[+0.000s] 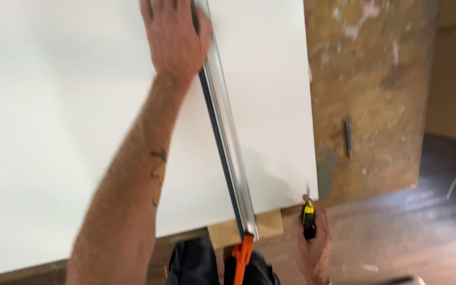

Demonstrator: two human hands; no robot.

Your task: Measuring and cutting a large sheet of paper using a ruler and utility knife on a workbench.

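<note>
A large white board (69, 105) lies flat on a paint-stained workbench (365, 84). A long metal straightedge (227, 137) with an orange end (241, 256) runs across the board towards me. My left hand (172, 37) presses flat on the board at the far end of the straightedge, touching its left side. My right hand (312, 248) sits just off the board's near right corner. It grips a yellow and black utility knife (308, 215) with the blade pointing up at that corner.
A dark pencil-like tool (347, 136) lies on the bench to the right of the board. A piece of cardboard (249, 228) shows under the board's near edge. The dark floor (428, 211) and a brown panel (455, 79) are at the right.
</note>
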